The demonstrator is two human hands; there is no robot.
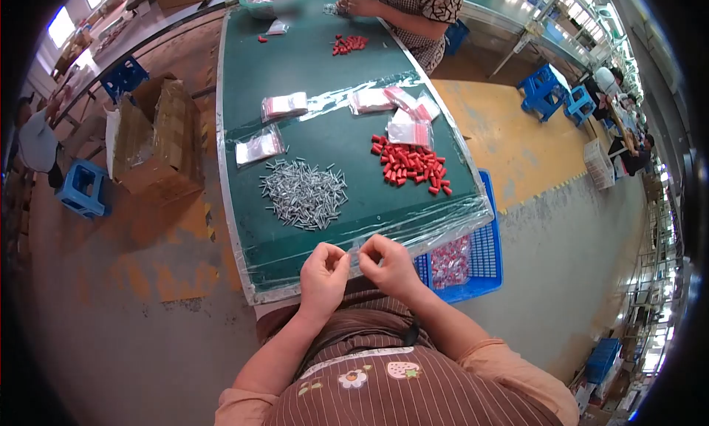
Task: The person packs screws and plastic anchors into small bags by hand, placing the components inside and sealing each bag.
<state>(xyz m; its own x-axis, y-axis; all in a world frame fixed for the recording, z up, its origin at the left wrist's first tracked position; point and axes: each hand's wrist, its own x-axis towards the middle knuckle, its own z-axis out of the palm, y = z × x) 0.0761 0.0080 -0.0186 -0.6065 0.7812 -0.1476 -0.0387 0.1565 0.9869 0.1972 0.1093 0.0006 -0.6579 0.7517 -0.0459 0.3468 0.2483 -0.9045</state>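
Observation:
At the near edge of the green table (295, 260), my left hand (325, 274) and my right hand (388, 265) are close together, both in a pinch. Between the fingertips shows a bit of clear plastic bag (354, 246), small and hard to make out. Beyond my left hand lies a heap of silver metal pins (304, 195). A pile of red plastic caps (410, 164) sits farther right. Stacks of small zip bags with red strips lie behind them, one stack (284, 106) at the left and another (410, 133) at the right.
A blue basket (487, 260) with filled bags stands beside the table's right corner. A cardboard box (159, 141) is on the floor to the left. Across the table a person (425, 12) works near more red caps (348, 45) and a green basin (258, 11).

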